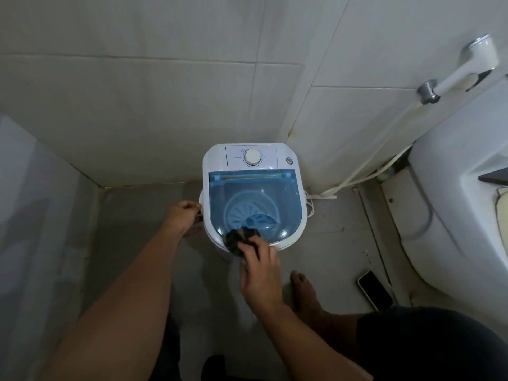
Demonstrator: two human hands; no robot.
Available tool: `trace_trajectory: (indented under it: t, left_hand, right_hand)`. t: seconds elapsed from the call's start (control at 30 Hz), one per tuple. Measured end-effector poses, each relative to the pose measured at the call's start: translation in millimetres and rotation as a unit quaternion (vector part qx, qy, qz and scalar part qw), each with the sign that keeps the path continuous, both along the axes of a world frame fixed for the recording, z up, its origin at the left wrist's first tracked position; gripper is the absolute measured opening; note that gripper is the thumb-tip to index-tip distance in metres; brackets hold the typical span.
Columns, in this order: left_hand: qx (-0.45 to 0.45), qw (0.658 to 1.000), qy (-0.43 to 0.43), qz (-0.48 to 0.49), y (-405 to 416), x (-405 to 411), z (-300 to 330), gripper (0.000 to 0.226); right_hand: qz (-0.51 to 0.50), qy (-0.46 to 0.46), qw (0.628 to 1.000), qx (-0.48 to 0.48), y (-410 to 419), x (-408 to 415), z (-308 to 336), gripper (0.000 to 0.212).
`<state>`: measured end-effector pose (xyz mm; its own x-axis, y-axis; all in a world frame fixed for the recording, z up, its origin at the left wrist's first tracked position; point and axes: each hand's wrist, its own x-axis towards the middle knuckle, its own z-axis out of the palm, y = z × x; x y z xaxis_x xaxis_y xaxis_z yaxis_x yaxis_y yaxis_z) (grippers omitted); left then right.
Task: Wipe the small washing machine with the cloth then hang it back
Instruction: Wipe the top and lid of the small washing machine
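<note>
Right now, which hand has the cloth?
The right hand: it presses the dark cloth on the lid's near edge. The left hand grips the washing machine at its side, no cloth.

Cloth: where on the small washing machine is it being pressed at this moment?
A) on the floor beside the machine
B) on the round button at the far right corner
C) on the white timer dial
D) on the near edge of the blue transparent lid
D: the right hand presses the dark cloth on the near edge of the blue lid, well short of the dial.
</note>
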<state>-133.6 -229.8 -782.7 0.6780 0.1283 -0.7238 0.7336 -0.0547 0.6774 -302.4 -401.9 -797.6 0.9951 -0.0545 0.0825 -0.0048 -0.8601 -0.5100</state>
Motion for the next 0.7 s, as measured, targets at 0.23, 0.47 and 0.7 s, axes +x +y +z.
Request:
trace_trajectory:
  t: [0.23,0.47,0.7]
  left_hand:
    - [0.007,1.0,0.002,-0.031,9,5,2,0.008]
    - [-0.012,0.999,0.008,-0.036,14,5,3,0.01]
    - [-0.007,0.998,-0.011,-0.063,20,5,2,0.008]
  right_hand:
    - [0.112,-0.026,0.987,0.108,-13,34,32,0.042]
    - [-0.02,-0.048,0.998,-0.023,-84,19,16,0.046]
    - [0.119,-0.021,0.988,-0.101,-14,23,10,0.054]
